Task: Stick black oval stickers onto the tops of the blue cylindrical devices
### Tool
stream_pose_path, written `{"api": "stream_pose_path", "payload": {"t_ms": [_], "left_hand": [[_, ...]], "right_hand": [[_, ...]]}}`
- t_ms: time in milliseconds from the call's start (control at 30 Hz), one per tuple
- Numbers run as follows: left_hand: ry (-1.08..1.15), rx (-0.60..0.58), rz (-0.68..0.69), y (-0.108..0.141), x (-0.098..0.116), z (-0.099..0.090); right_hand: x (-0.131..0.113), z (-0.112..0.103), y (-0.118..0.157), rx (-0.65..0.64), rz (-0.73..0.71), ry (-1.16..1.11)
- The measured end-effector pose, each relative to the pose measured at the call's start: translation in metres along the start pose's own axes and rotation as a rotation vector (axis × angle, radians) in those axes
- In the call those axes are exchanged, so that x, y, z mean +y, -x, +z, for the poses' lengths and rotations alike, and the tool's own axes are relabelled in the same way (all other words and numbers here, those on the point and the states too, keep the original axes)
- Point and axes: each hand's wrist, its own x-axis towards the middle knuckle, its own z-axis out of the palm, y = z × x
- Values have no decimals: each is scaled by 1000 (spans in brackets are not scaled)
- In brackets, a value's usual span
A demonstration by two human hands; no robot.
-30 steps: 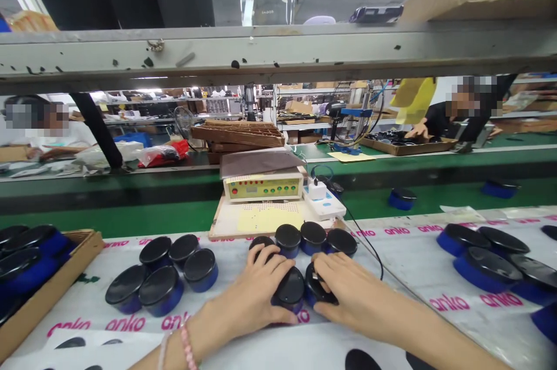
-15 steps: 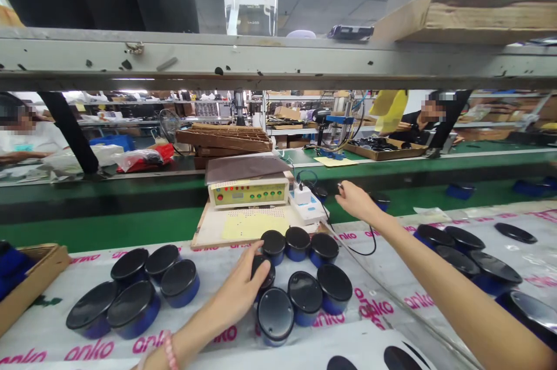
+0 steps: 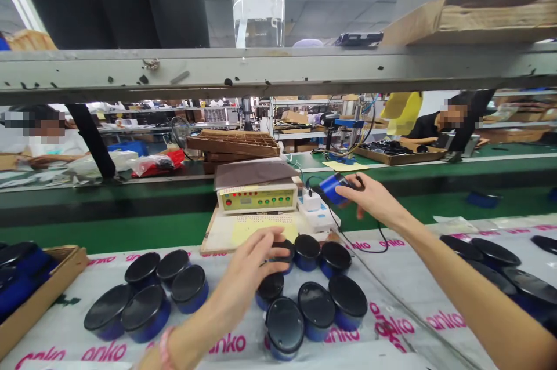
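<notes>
The right hand (image 3: pixel 376 199) now has a blue container with a black top (image 3: pixel 334 189) pinched in its fingers, lifted and tilted; half a second ago that hand was reaching out with no container in its grasp. So one more piece is in hand, though not set down among the others. The left hand (image 3: pixel 246 268) has come off the container it was touching and now spreads its fingers, seemingly empty, over the rear of the near cluster (image 3: pixel 316 303) (whether they brush a black top, I cannot tell).

That cluster counts seven containers, grouped loosely on the printed sheet (image 3: pixel 96 286). A group of five (image 3: pixel 145 309) stands to its left, and more fill the carton (image 3: pixel 47 298) at the far left. Behind the cluster sits the control box (image 3: pixel 259 200), with a white plug (image 3: pixel 311 202) beside it, and beyond runs the green belt (image 3: pixel 143 228).
</notes>
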Motion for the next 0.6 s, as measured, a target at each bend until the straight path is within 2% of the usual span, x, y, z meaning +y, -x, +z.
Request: {"api": "stream_pose_path", "payload": {"t_ms": [100,133,200,300,333,400,467,533,600], "left_hand": [[349,-306,-292,-3,2,26],[416,-399,-370,-2,1,31],[492,-483,-444,4,-2,31],[530,-360,-399,17,-4,19],[529,-312,-373,21,-4,14],[520,-259,-312,29,-2,6],[502,-276,-269,35,1,4],[477,-289,-236,41,4,4],[436,-263,-213,44,5,5]], "right_hand": [[-41,2,63,-228,-95,-123],[-51,4,81,-382,-159,-203],[-64,8,111,-354,-281,-159],[-66,9,137,-95,-424,69],[-64,10,142,-69,-457,116],[-62,15,149,-118,-537,153],[-63,24,153,-124,-661,183],[-64,32,153,-59,-765,196],[-66,38,151,3,-809,212]]}}
